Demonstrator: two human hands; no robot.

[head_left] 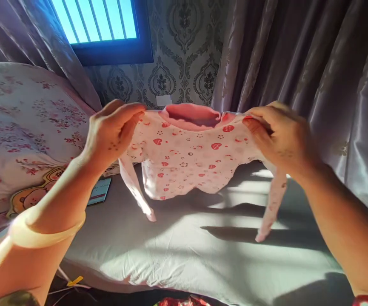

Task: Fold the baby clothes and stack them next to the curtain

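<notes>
A small pink long-sleeved shirt [186,157] with red hearts and little flowers hangs spread out in the air. Its darker pink collar [193,117] faces up between my hands. The left shoulder of the cloth is pinched in my left hand [115,127], thumb against fingers. At the opposite shoulder, my right hand [276,134] pinches the fabric in the same way. Both sleeves dangle loose, and the lower hem hangs just over the bed, though I cannot tell whether it touches.
Below the shirt lies a bed [171,250] with a pale sheet. To the left are a floral cover [43,114], a bear-shaped item [32,197] and a phone-like device [99,191]. Curtains [318,63] and a barred window [97,21] stand behind. A cable with a yellow tag [75,281] hangs at lower left.
</notes>
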